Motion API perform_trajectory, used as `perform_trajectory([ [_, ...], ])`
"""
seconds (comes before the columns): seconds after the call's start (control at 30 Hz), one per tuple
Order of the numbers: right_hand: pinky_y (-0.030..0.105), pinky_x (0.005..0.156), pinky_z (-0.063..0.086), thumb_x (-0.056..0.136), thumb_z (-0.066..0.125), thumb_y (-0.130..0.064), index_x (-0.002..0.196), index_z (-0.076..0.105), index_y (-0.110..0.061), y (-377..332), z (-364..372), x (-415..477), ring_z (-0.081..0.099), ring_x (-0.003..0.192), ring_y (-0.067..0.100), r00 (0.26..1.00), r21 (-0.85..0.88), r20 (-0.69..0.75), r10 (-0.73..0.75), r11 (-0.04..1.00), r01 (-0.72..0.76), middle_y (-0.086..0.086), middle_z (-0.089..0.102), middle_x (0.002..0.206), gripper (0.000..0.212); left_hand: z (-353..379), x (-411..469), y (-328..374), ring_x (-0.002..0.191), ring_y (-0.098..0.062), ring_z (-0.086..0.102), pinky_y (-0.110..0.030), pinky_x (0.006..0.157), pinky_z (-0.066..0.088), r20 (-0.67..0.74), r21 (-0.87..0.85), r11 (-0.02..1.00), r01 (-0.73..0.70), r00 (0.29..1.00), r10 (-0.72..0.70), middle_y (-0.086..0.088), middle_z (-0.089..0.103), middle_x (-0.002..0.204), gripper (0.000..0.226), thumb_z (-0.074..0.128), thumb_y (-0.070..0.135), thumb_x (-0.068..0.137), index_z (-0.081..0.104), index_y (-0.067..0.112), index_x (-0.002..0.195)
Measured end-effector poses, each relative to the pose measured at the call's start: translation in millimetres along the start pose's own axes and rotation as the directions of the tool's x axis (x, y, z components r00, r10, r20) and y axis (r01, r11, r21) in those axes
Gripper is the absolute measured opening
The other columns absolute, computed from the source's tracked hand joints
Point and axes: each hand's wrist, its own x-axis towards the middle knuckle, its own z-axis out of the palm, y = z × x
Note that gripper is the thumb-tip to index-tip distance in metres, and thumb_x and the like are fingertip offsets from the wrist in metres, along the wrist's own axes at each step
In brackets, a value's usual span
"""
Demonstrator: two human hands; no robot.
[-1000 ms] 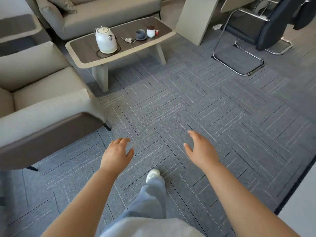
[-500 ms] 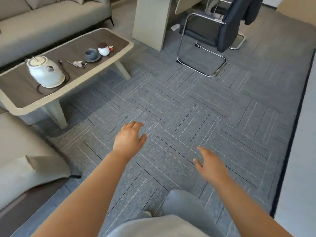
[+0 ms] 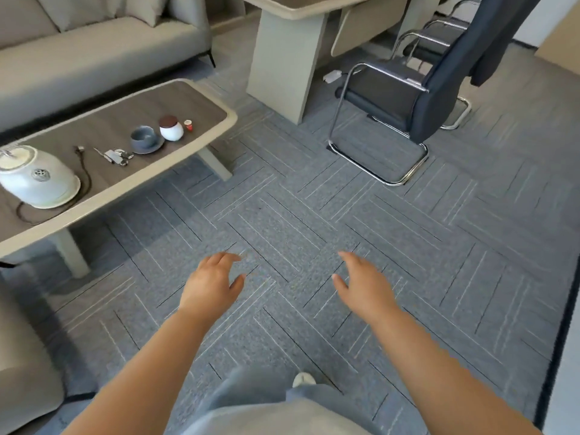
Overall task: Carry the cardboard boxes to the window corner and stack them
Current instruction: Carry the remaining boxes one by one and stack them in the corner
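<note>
Both hands have drawn level since half a second ago. Left hand [image 3: 213, 285] and right hand [image 3: 361, 285] hover palms down over grey patterned carpet [image 3: 314, 215], each grip spread and empty. No cardboard boxes are visible. Far left of the left grip, a wood-topped low tabletop [image 3: 103, 133] carries a white kettle [image 3: 37, 180]. Beyond the right grip stands a black chrome-framed chair [image 3: 395, 98].

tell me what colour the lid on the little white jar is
Dark reddish-brown, on the white jar on the coffee table; head view.
</note>
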Motion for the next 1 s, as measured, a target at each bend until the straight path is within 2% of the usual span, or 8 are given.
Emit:
perform_trajectory([
  [0.13,0.035,0.097,0.040,0.096,0.045,-0.032,0.142,0.032,-0.015,-18.0,-33.1,83.5,0.045,0.126,0.023,0.996,0.011,-0.027,-0.085,0.996,0.085,0.006,0.046,0.140,0.051,-9.5,49.5,-8.5,0.123,-0.021,0.047,-0.035,0.094,0.045,-0.021,-0.027,0.994,0.109,0.994,-0.109,0.001,0.052,0.132,0.041,0.053,0.033,0.092,0.051,0.016,0.129],
  [0.3,0.035,0.095,0.041,0.095,0.045,-0.033,0.142,0.033,-0.015,-38.3,-49.2,187.9,0.044,0.126,0.022,0.992,-0.003,-0.026,-0.124,0.992,0.124,0.005,0.046,0.140,0.052,-24.6,145.4,-26.0,0.124,-0.023,0.046,-0.036,0.094,0.044,-0.047,-0.053,0.986,0.159,0.986,-0.162,-0.002,0.052,0.133,0.043,0.053,0.032,0.092,0.049,0.015,0.131],
  [0.53,0.034,0.096,0.043,0.096,0.046,-0.033,0.142,0.032,-0.017,-64.5,-66.7,316.3,0.047,0.125,0.020,1.000,0.016,-0.016,-0.023,1.000,0.023,0.004,0.048,0.139,0.051,-70.7,318.9,-38.6,0.128,-0.020,0.041,-0.033,0.101,0.038,-0.013,-0.005,1.000,0.010,1.000,-0.010,-0.001,0.048,0.136,0.045,0.048,0.034,0.094,0.044,0.016,0.135],
  [0.67,0.032,0.097,0.041,0.096,0.046,-0.034,0.143,0.032,-0.019,-57.8,-78.9,369.7,0.046,0.126,0.019,0.997,0.025,0.000,0.076,0.997,-0.076,0.002,0.048,0.140,0.052,-101.0,414.5,-23.6,0.125,-0.023,0.043,-0.036,0.097,0.040,-0.044,-0.026,0.997,-0.069,0.997,0.067,-0.004,0.050,0.133,0.043,0.051,0.032,0.093,0.047,0.015,0.132],
  [0.83,0.035,0.094,0.040,0.095,0.047,-0.032,0.142,0.034,-0.018,-45.6,-98.4,435.8,0.047,0.122,0.023,0.978,0.045,0.024,0.209,0.977,-0.210,0.006,0.051,0.133,0.050,-115.4,513.7,-4.4,0.124,-0.026,0.043,-0.037,0.096,0.042,-0.030,-0.063,0.990,-0.127,0.992,0.125,-0.006,0.052,0.132,0.044,0.053,0.029,0.091,0.048,0.012,0.132],
  [1.0,0.036,0.097,0.040,0.095,0.047,-0.033,0.142,0.033,-0.016,-27.0,-117.8,537.8,0.045,0.124,0.024,0.982,0.054,0.016,0.189,0.980,-0.190,0.008,0.049,0.136,0.052,-114.3,609.9,5.4,0.123,-0.025,0.045,-0.036,0.099,0.039,-0.029,-0.063,0.992,-0.112,0.993,0.111,-0.006,0.052,0.130,0.043,0.053,0.030,0.092,0.049,0.013,0.131],
])
